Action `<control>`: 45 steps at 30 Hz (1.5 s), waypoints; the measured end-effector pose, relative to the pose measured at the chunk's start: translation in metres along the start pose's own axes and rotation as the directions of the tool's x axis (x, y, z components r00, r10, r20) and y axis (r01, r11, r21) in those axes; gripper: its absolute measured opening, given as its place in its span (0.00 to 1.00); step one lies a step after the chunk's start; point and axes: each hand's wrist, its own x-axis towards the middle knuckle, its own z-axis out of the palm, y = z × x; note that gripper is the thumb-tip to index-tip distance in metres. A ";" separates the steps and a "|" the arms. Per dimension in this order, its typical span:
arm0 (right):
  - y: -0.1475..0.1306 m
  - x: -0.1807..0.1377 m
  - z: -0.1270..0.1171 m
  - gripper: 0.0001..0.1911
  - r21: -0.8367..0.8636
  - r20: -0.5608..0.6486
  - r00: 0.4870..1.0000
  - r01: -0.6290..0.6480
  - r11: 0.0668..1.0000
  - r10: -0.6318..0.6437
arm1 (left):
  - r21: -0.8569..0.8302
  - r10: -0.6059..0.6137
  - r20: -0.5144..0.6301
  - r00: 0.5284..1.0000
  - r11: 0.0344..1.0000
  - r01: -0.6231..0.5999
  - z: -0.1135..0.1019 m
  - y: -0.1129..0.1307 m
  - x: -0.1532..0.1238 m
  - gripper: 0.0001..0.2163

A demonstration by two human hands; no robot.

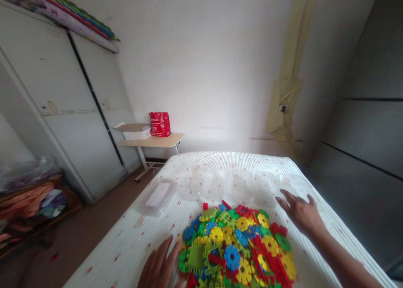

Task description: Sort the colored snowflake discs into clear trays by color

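Note:
A heap of colourful plastic building pieces (232,256) lies on the striped cloth, with notched flower discs, squares and red bars in it. My left hand (160,263) rests open at the heap's left edge, fingers stretched out and holding nothing. Beyond the heap's right side, my right hand (300,213) is open with its fingers spread. It is nearest to the clear plastic containers (241,187), which stand in a row behind the heap; whether it touches one I cannot tell. At the row's left end, a clear container (171,200) has a white rectangular piece (158,194) in it.
The striped cloth (116,242) covers the surface before me. Past its far left corner stands a small table (170,140) with a red bag (160,125) and a white box (137,134). Cabinets (67,116) line the left, and a wall (214,69) closes the back.

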 end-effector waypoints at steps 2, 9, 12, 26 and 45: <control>-0.002 -0.002 0.004 0.24 0.032 -0.036 0.999 -0.022 0.999 0.023 | 0.041 -0.010 0.016 1.000 0.999 0.010 0.005 0.006 0.004 0.34; -0.008 -0.005 -0.010 0.25 -0.024 -0.206 0.978 0.012 1.000 -0.017 | -0.056 -0.106 0.069 0.992 0.992 0.110 0.015 0.039 0.025 0.31; -0.021 -0.010 -0.030 0.22 0.009 -0.329 0.939 0.105 0.994 -0.096 | -0.149 -0.155 0.076 0.985 0.975 0.165 0.019 0.050 0.037 0.30; -0.075 -0.068 -0.067 0.10 0.446 -0.385 0.914 0.302 0.843 -0.124 | -0.667 -0.627 -0.041 0.778 0.597 0.446 0.032 0.019 0.094 0.16; -0.062 -0.076 -0.017 0.19 0.498 -0.243 0.958 -0.013 0.867 0.154 | -0.681 -0.290 -0.012 0.957 0.703 0.204 -0.017 0.025 0.079 0.10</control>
